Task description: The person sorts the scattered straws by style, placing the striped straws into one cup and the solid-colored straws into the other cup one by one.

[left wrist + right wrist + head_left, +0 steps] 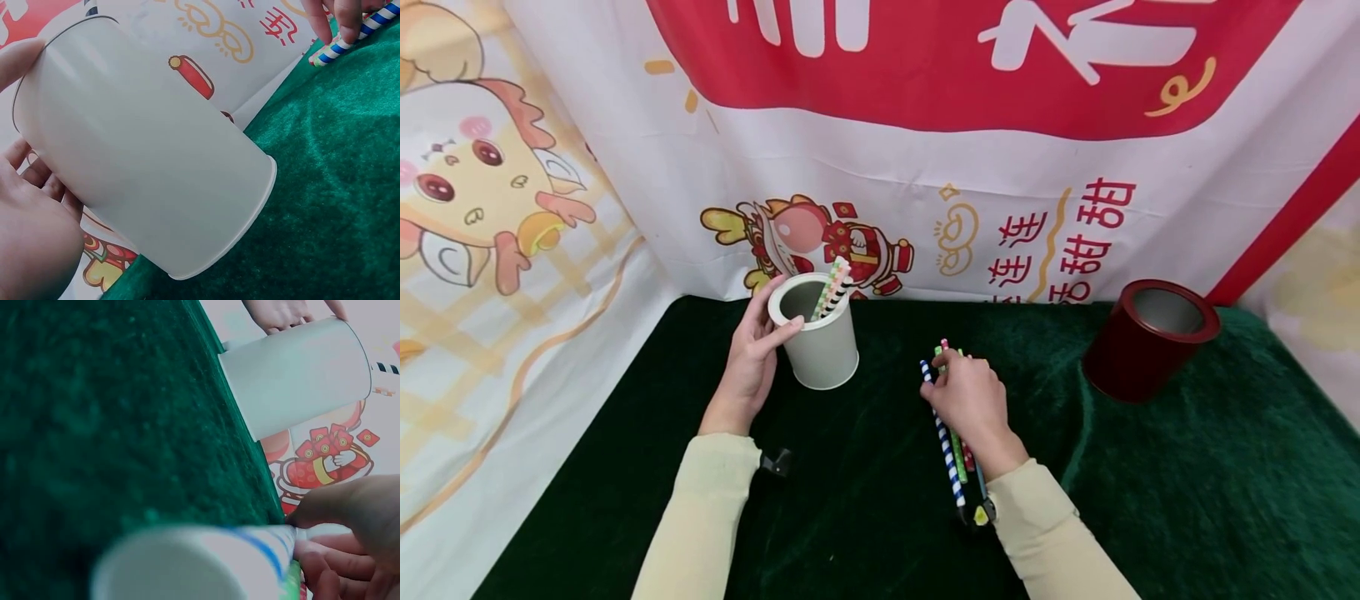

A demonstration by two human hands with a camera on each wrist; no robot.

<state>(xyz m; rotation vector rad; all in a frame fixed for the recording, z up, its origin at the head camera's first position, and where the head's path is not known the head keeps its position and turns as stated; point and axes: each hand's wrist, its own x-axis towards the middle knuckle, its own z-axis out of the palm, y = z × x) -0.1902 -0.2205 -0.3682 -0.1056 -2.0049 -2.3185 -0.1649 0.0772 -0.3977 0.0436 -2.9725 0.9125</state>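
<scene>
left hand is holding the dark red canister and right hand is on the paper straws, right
No: the left hand holds the white canister, not the dark red canister, as the head view shows. The right hand is on the paper straws.

Toward the back right of the velvet-covered bench (1240, 483), dark green throughout: an upright, open-topped, dark red canister (1131, 354). Behind, a white banner (880, 158) with a red panel (925, 96), white lettering (808, 29), red Chinese characters (1105, 215), a wavy gold line (1055, 237) and a red-clad cartoon figure (868, 254). At left, a yellow-checked hanging (475, 350) with a big-eyed cartoon animal (482, 183). At right, a slanting red stripe (1292, 208).
</scene>
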